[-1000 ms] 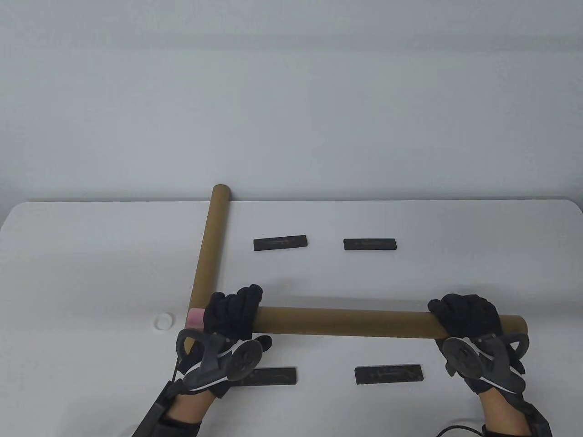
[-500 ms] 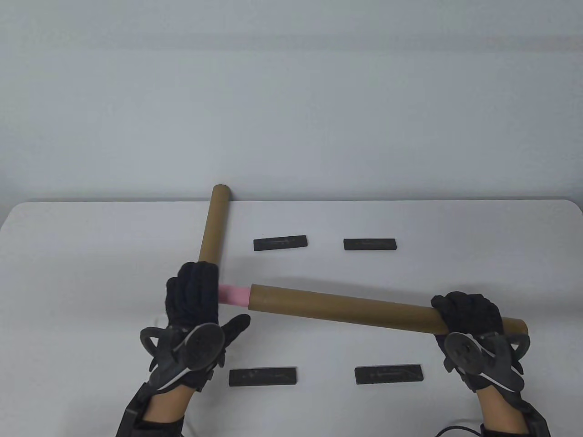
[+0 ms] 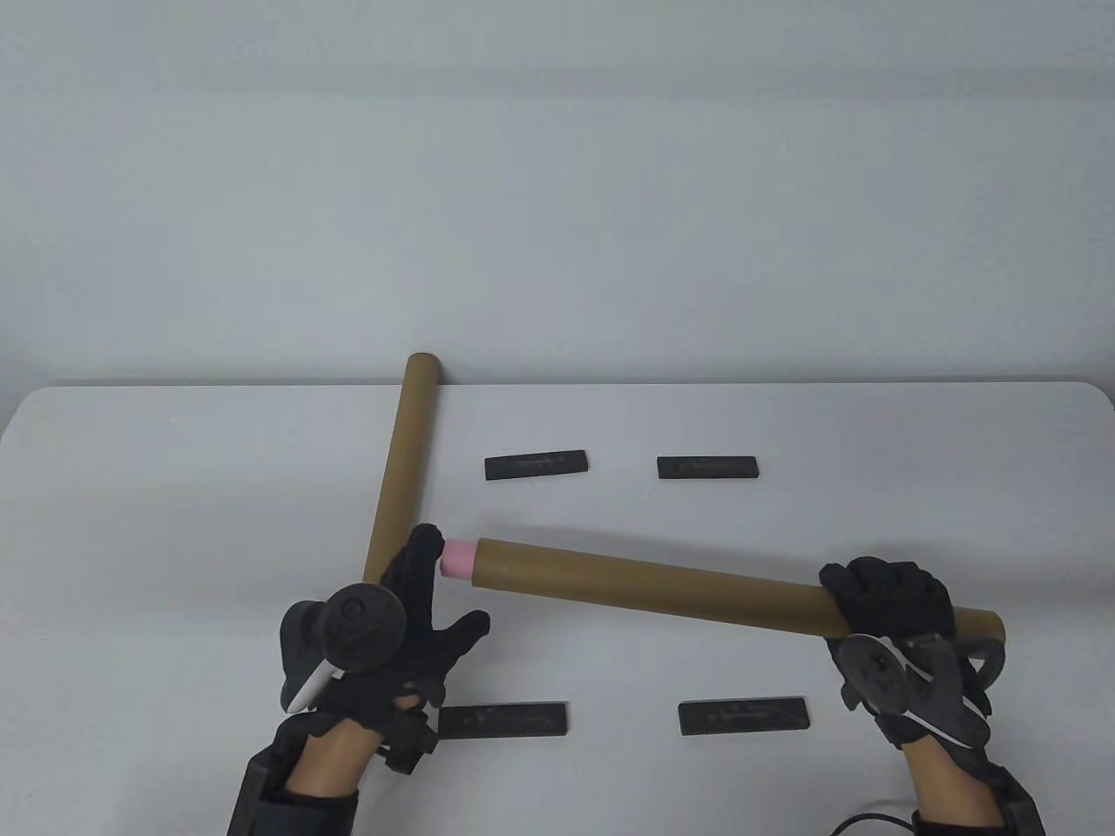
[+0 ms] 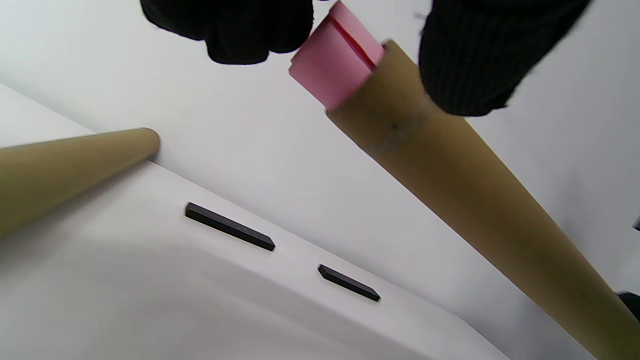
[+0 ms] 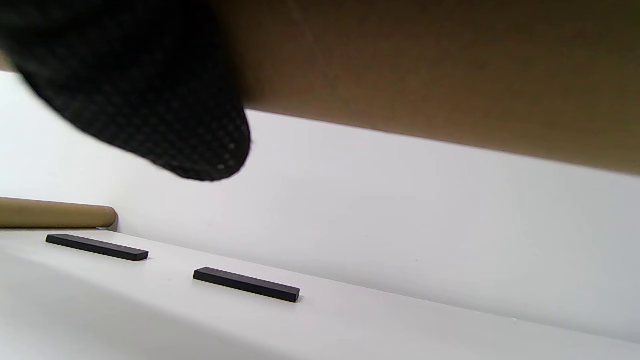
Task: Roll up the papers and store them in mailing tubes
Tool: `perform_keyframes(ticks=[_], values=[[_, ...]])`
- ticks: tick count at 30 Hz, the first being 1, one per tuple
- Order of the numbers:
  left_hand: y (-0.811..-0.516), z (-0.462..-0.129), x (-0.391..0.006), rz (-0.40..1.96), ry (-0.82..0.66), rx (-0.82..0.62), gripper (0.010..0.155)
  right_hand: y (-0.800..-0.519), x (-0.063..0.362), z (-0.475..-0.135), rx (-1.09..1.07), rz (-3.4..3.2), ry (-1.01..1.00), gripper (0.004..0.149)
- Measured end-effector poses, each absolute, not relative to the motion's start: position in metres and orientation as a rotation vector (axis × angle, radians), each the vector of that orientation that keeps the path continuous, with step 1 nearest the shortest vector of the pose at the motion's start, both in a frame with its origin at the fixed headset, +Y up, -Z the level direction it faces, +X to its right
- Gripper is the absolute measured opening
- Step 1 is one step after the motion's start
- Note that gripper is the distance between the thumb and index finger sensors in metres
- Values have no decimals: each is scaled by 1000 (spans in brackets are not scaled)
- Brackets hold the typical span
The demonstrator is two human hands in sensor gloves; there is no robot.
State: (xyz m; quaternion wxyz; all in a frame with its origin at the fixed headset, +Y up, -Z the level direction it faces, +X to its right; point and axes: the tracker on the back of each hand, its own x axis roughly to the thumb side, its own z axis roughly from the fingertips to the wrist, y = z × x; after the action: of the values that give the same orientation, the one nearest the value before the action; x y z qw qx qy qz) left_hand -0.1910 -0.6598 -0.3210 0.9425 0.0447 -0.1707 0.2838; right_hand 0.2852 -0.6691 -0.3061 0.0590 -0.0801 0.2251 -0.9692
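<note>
A brown mailing tube (image 3: 697, 588) slants over the table with its left end raised. My right hand (image 3: 888, 596) grips it near its right end; in the right wrist view the tube (image 5: 425, 65) fills the top beside a gloved finger (image 5: 140, 85). A short stub of rolled pink paper (image 3: 457, 559) sticks out of the tube's left mouth. My left hand (image 3: 416, 592) has its fingers stretched out, fingertips against the end of the roll, thumb spread below. The left wrist view shows the pink roll (image 4: 335, 75) between fingers (image 4: 235, 30) and thumb. A second tube (image 3: 402, 461) lies on the table.
Four flat black bars lie on the white table (image 3: 174, 488): two at the back (image 3: 536, 464) (image 3: 707, 468) and two near the front (image 3: 503, 721) (image 3: 743, 715). The second tube's far end overhangs the table's back edge. A grey wall stands behind.
My left hand let go of the tube's left end, swung out left, and now has its fingertips on the pink roll. The tube's left end rose, and less pink paper shows than half a second ago.
</note>
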Motion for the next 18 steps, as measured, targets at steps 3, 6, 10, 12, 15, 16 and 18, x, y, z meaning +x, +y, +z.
perform_keyframes(ticks=[3,6,10,12,15,16,18], values=[[-661,-320,-184,570,-400,109,101,-670,283,-307,-250,-2938,672,66],[-660,-318,-179,594,-454,119,98,-671,281,-307,-261,-2935,668,67],[-656,-319,-186,490,-383,129,95,-670,281,-307,-258,-2939,665,67],[-653,-322,-199,362,-289,142,94,-670,282,-307,-254,-2934,668,67],[-651,-329,-229,230,-118,144,89,-670,283,-307,-246,-2936,665,68],[-652,-332,-244,209,-43,118,87,-669,284,-307,-243,-2935,667,68],[-655,-337,-266,196,50,86,80,-669,284,-307,-240,-2933,668,68]])
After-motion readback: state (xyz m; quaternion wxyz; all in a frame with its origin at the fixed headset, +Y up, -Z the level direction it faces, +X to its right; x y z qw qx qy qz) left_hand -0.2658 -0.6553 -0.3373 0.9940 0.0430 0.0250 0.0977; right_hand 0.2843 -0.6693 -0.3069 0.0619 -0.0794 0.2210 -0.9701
